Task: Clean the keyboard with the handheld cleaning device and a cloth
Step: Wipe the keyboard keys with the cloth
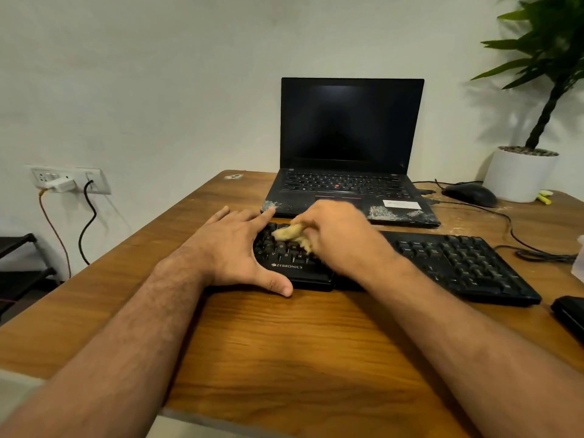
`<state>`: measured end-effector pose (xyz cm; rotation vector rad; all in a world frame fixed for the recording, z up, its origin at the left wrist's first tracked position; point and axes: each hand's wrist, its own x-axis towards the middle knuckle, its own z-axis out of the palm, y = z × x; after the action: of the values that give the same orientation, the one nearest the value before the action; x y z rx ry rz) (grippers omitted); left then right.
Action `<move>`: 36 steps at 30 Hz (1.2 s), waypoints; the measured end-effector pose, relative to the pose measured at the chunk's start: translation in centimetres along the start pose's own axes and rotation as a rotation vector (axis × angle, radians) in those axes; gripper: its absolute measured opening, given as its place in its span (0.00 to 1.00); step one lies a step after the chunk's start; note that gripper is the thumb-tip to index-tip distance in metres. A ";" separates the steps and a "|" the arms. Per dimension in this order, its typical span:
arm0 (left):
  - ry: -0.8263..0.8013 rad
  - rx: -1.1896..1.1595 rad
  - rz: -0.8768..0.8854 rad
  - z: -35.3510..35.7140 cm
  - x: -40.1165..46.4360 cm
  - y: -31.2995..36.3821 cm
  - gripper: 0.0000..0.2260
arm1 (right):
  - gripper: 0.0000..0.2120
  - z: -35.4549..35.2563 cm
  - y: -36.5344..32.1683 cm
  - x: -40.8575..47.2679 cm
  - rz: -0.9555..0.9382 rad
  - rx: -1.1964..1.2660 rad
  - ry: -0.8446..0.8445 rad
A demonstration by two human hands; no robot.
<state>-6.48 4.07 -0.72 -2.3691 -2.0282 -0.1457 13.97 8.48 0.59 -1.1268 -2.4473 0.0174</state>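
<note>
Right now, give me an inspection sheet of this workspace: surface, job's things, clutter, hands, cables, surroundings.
Surface: wooden desk, pale specks near the mouse.
Job's things: black keyboard flat on desk; beige cloth on its keys; handheld cleaning device, nothing seen.
Clutter: open laptop, screen dark, dusty palm rest; mouse; dark object at right edge.
Hands: left hand rests flat on the keyboard's left end; right hand grips the cloth.
Cables: black cable loops behind the keyboard.
Surroundings: wall socket with plugs; potted plant.

One keyboard (442,260), one laptop (350,153), one mouse (471,194), one potted plant (521,175), perhaps one cloth (290,235).
</note>
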 end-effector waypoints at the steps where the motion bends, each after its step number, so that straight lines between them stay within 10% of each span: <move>1: 0.001 0.000 0.000 0.0 0.0 0.0 0.70 | 0.14 -0.2 0.8 0.5 0.093 -0.047 0.031; 7: -0.012 0.002 -0.004 -0.2 0.1 0.1 0.70 | 0.18 -0.8 1.6 -0.8 -0.044 0.176 -0.135; 12: -0.017 0.004 -0.005 -0.4 -0.1 0.2 0.70 | 0.17 -1.2 3.0 0.4 0.256 0.030 0.037; 16: -0.011 0.044 0.003 -0.7 0.4 1.2 0.69 | 0.17 -0.9 1.1 0.0 0.012 0.215 -0.052; 23: -0.072 0.080 0.003 -0.7 0.9 2.1 0.70 | 0.12 -1.1 3.2 0.4 0.254 -0.173 0.036; 36: -0.086 0.039 0.008 -0.7 0.5 2.3 0.69 | 0.14 -1.7 3.7 -0.4 0.099 0.151 0.048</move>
<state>-4.16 4.20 0.09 -2.4000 -2.0375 -0.0042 17.54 10.38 1.25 -1.1658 -2.3038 0.2005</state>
